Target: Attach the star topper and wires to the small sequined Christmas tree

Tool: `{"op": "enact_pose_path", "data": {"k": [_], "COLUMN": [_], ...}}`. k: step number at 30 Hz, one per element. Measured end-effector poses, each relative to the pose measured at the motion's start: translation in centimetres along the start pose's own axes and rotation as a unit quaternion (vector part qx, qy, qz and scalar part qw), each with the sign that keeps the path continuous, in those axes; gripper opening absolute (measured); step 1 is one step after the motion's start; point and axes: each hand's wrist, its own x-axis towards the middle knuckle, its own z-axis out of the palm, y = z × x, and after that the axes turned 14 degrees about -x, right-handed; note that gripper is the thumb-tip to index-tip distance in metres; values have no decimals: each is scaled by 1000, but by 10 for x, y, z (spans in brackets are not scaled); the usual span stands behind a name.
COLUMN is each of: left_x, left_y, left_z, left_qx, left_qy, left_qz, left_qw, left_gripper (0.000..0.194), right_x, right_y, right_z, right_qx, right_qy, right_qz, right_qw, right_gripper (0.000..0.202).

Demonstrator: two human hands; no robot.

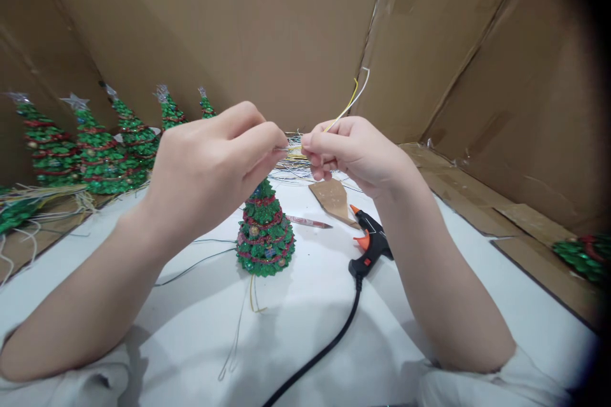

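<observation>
My left hand is closed, thumb and fingers pinched on the end of thin wires. Facing it, my right hand pinches the yellow and white wires, whose loose ends stick up above the fingers. A short stretch of wire spans the gap between the two hands. Just below my left hand, a small green Christmas tree with red garlands stands upright on the white tabletop; its top is partly hidden by that hand. Thin dark and yellow wires come out from its base.
A black and orange glue gun lies beneath my right forearm, its cord running forward. Near it are a cardboard scrap and a pen. Several finished trees stand at left by a wire bundle. Cardboard walls enclose the table.
</observation>
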Motion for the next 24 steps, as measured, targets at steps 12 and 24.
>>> {"op": "enact_pose_path", "data": {"k": [12,24], "left_x": [4,6], "left_y": [-7,-6], "left_z": [3,3], "left_qx": [-30,-39], "left_qy": [12,3], "left_qz": [50,36], "left_qw": [998,999], "left_gripper": [14,17], "right_x": [0,0], "right_y": [1,0], "right_z": [2,2], "right_qx": [23,28], "right_qy": [3,10], "right_qz": [-9,-15], "right_qw": [1000,999], "right_gripper": [24,21]}}
